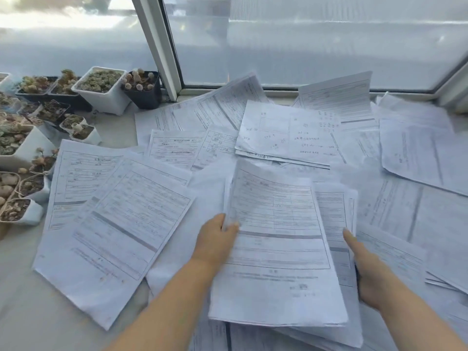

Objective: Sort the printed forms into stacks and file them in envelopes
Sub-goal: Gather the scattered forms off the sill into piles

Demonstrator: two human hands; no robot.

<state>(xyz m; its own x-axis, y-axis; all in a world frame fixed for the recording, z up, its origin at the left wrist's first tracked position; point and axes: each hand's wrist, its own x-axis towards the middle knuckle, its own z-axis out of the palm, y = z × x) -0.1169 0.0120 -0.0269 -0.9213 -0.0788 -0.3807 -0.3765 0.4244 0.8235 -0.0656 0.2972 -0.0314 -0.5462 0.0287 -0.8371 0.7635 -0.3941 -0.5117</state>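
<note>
Many white printed forms lie scattered over a pale sill by a window. In the lower middle I hold a stack of forms (276, 249) tilted up off the pile. My left hand (217, 239) pinches its left edge, thumb on top of the top sheet. My right hand (367, 269) grips the right side of the stack, thumb lying on a lower sheet, fingers hidden beneath. To the left lies a loose form (119, 234), overlapping another. A thin pile with handwritten notes (286, 133) lies farther back. No envelope is in view.
Several small pots of succulents (101, 87) crowd the left side and back left corner. A white window frame (157, 46) and frosted glass rise directly behind the papers. More forms (417, 148) cover the right side up to the frame.
</note>
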